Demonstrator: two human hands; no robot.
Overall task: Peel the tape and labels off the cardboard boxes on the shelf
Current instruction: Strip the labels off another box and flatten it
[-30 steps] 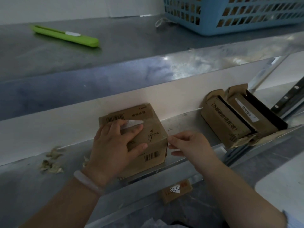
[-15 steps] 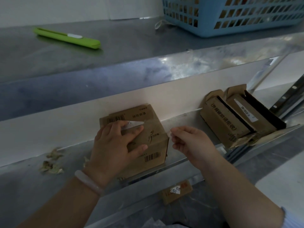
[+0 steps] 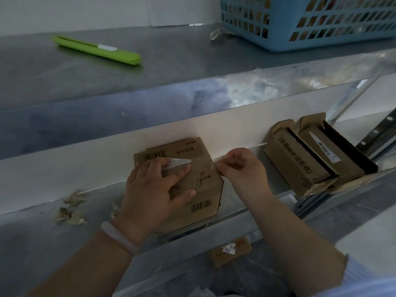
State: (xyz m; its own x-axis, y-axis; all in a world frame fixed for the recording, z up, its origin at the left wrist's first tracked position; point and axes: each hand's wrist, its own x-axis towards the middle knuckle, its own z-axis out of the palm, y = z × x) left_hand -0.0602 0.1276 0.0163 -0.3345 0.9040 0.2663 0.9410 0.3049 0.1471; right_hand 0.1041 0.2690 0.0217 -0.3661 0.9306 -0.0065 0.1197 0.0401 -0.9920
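A small brown cardboard box with printed barcodes sits on the metal shelf. My left hand lies flat over the box's top and front, fingers spread, pressing it down. A white label remnant shows by my fingertips. My right hand is at the box's upper right corner, thumb and fingers pinching a strip of clear tape lifted off that edge.
Two opened cardboard boxes lean at the shelf's right end. Peeled tape scraps lie at the left. On the upper shelf rest a green utility knife and a blue plastic basket. Another labelled box lies below.
My right hand has risen from the shelf beside the box to the box's upper right corner and taken hold of the tape there. My left hand has stayed pressed on the box.
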